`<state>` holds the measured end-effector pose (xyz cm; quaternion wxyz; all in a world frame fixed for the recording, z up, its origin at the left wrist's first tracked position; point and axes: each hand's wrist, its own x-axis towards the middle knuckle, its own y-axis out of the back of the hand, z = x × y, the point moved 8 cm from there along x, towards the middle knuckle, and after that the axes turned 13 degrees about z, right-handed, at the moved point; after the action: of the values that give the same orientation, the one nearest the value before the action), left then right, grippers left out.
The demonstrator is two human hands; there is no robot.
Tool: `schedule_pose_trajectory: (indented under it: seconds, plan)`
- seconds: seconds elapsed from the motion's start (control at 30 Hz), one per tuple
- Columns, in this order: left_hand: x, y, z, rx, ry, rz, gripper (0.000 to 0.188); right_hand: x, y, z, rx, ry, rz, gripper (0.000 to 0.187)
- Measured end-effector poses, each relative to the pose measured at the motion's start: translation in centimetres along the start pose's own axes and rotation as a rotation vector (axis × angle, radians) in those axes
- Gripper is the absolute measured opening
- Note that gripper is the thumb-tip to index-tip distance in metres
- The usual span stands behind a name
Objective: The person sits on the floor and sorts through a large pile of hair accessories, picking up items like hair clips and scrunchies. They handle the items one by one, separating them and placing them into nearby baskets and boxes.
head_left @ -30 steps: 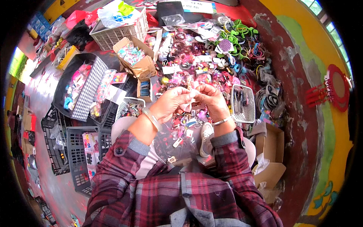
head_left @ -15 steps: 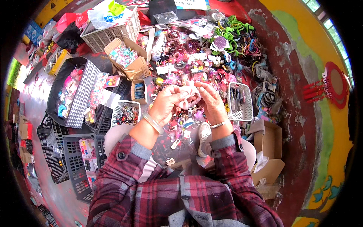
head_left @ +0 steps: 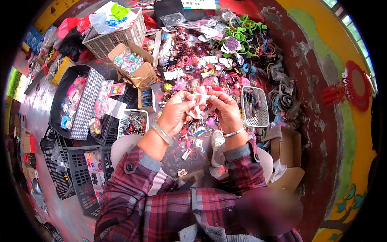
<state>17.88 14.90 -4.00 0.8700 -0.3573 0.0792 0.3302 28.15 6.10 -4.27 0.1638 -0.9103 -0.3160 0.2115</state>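
Observation:
A pale pink fabric hair tie is held up between both hands, above the heap of hair accessories. My left hand is closed on its gathered cloth, thumb and forefinger on top, with a soft fold hanging below. My right hand pinches its right side with bent fingers. A small whitish bit shows between the fingertips, too small to make out. The hands hide part of the hair tie. A pale bangle circles my left wrist and a thin silvery bracelet my right.
White baskets stand left and right of the heap. Farther left are a carton of small packets, a black box and dark crates. An open cardboard box sits by the right wall.
My right hand's raised, spread fingers have bent down and closed on the hair tie's right side. The hair tie's round band, seen before, is now mostly hidden. The left hand keeps its hold.

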Motion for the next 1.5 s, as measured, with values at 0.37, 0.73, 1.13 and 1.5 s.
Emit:
schedule_pose_trajectory:
  seconds: [0.37, 0.73, 1.13, 1.5]
  plan:
    - [-0.7, -1.8, -1.2, 0.011, 0.127, -0.114, 0.019, -0.6, -0.1, -0.7, -0.108, 0.043, 0.094, 0.02]
    - [0.7, 0.1, -0.2, -0.063, -0.058, 0.073, 0.015, 0.0, 0.2, 0.0, -0.113, 0.082, 0.041, 0.031]
    - [0.6, -0.4, -0.4, -0.073, -0.046, -0.084, 0.004, 0.0, 0.8, 0.1, -0.158, 0.121, 0.115, 0.027]
    - [1.9, 1.6, -1.0, -0.156, -0.055, 0.084, 0.013, -1.9, -2.4, 0.4, -0.56, 0.366, 0.044, 0.021]
